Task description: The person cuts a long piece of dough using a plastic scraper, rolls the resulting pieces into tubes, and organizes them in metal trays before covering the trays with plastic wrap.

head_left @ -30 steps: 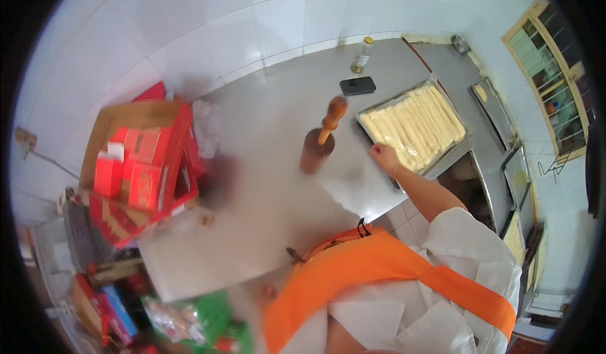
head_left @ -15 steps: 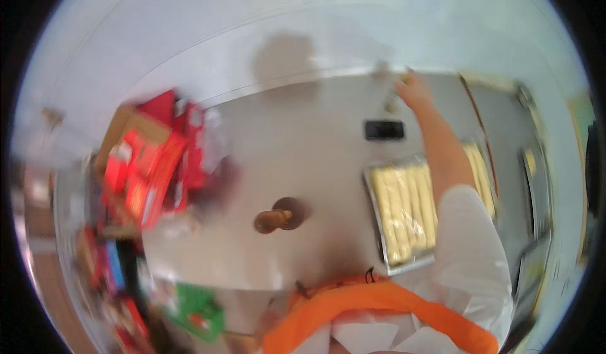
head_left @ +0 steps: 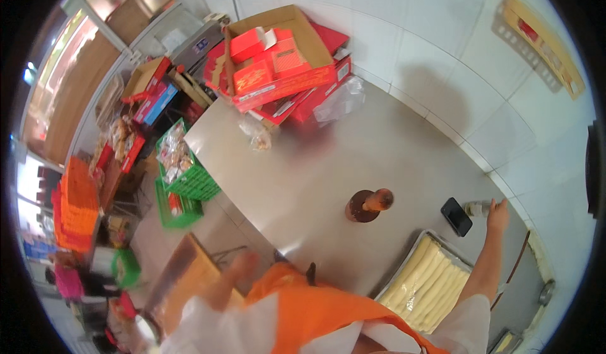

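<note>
My right hand [head_left: 497,215] reaches to the far right of the metal worktop, its fingers closed at the end of a small clear glass jar [head_left: 477,209]. A black phone [head_left: 456,217] lies just left of the jar. Nearer to me, below the right forearm, is a metal tray [head_left: 404,259] of long pale-yellow dough rolls [head_left: 427,284] under clear film. My left hand [head_left: 243,267] hangs low at my left side, smeared by motion, its fingers unclear. On the middle of the worktop stands a dark brown, round thing with a knob-like top [head_left: 379,200].
Red cardboard boxes [head_left: 287,79] and a clear plastic bag [head_left: 341,101] are piled at the worktop's far left. Green crates [head_left: 196,180] with packets stand beyond its left edge. A yellow rack [head_left: 543,45] hangs on the tiled wall. A wooden stool-like top [head_left: 180,278] is at lower left.
My view has swung left, bringing in the room on that side. My right hand has come down from near the wall to the jar. My left hand has come into view.
</note>
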Tool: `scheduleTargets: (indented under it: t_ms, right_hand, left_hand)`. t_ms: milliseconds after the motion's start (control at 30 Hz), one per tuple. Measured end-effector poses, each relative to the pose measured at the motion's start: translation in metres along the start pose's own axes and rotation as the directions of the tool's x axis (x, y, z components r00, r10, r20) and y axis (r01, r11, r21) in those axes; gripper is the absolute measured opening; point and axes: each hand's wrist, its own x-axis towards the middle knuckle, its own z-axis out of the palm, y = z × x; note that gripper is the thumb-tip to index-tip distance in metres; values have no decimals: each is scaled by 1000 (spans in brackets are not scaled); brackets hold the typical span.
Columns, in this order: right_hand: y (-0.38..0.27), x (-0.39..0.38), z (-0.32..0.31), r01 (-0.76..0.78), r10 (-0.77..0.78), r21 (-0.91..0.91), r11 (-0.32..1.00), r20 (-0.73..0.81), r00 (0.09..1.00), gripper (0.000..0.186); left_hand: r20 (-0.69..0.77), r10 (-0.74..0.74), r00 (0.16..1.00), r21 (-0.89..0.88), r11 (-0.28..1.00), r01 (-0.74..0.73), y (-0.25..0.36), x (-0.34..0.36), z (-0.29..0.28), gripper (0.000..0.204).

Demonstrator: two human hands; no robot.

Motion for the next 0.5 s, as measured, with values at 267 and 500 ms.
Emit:
scheduleTargets:
  t_ms: [267, 500]
  right_hand:
    - [-12, -173, -135, 83, -68, 79, 993, -177, 982, 37]
    - [-106, -339, -235, -39, -60, 386, 922, 241, 969, 33]
  left_hand:
    - [-12, 393, 920, -453, 818, -355, 165, 11, 0, 40]
    - [230, 756, 612, -475, 636, -608, 240, -2, -14, 44]
